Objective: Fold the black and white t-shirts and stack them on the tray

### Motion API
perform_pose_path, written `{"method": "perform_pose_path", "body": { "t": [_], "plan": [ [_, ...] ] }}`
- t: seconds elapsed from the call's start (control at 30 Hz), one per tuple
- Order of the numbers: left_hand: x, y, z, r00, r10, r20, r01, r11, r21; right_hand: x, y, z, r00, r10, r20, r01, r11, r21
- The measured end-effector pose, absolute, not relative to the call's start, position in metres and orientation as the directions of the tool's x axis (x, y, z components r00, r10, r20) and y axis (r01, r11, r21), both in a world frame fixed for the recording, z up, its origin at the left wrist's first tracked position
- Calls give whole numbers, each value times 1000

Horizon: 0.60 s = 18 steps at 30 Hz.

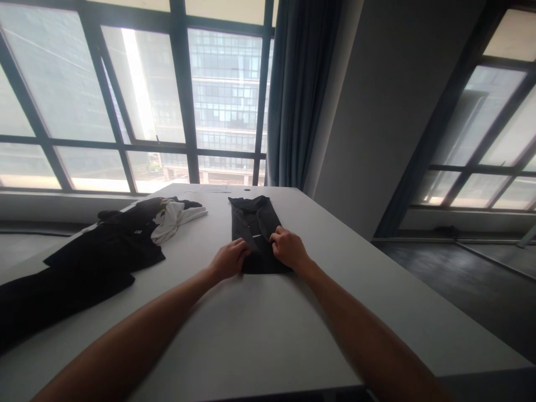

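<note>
Both forearms enter from the near edge of the frame and extend away across the white table [259, 329], converging toward its middle. At their far ends, the left hand [229, 259] and the right hand [288, 249] rest side by side on the near end of a folded black garment [257, 231]. Left-hand fingers are curled, knuckles up, pinching the near left edge of the fabric. Right-hand fingers are likewise curled and closed on the near right portion of the same fabric; the fingertips themselves are hidden under the knuckles. A narrow strip of the garment shows between the two hands, which are close together but apart. The garment lies flat as a long narrow rectangle, its long axis running from near to far, positioned at the centre of the table, with its far end near the far table edge. To the left, well apart from the folded garment, a pile of dark clothes [100, 245] spreads along the left side of the table, with a white piece [176, 216] lying at its far right end. Beyond the table stand large framed windows [138, 95], a blue-grey curtain [297, 95] and a grey wall column [389, 100].
</note>
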<state>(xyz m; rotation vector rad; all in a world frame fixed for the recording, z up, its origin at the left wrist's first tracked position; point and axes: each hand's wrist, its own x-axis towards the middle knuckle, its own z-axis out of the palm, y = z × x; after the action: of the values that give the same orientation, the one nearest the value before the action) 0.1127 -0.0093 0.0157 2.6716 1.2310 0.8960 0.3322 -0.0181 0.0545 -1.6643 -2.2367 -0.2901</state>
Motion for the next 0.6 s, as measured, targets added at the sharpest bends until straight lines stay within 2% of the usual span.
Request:
{"method": "perform_pose_path", "body": {
  "t": [0.1, 0.23, 0.3, 0.43, 0.53, 0.6],
  "plan": [
    [112, -10, 16, 465, 695, 549, 630, -695, 346, 334, -22, 60, -238, 874, 423, 949, 302, -90],
    [114, -15, 14, 653, 644, 398, 551, -765, 334, 338, -23, 55, -428, 893, 140, 841, 450, -302],
    [112, -14, 16, 694, 633, 342, 545, -773, 324, 346, -18, 52, -436, 894, 109, 823, 444, -353],
    [95, -3, 20, 632, 684, 365, 594, -730, 338, 378, 1, 44, -270, 940, 209, 905, 322, -278],
    [79, 10, 15, 618, 699, 361, 644, -713, 277, 405, 17, 32, -227, 963, 146, 942, 256, -220],
    [72, 15, 9, 641, 688, 340, 649, -722, 239, 417, 25, 23, -231, 966, 114, 939, 253, -235]
  ]
}}
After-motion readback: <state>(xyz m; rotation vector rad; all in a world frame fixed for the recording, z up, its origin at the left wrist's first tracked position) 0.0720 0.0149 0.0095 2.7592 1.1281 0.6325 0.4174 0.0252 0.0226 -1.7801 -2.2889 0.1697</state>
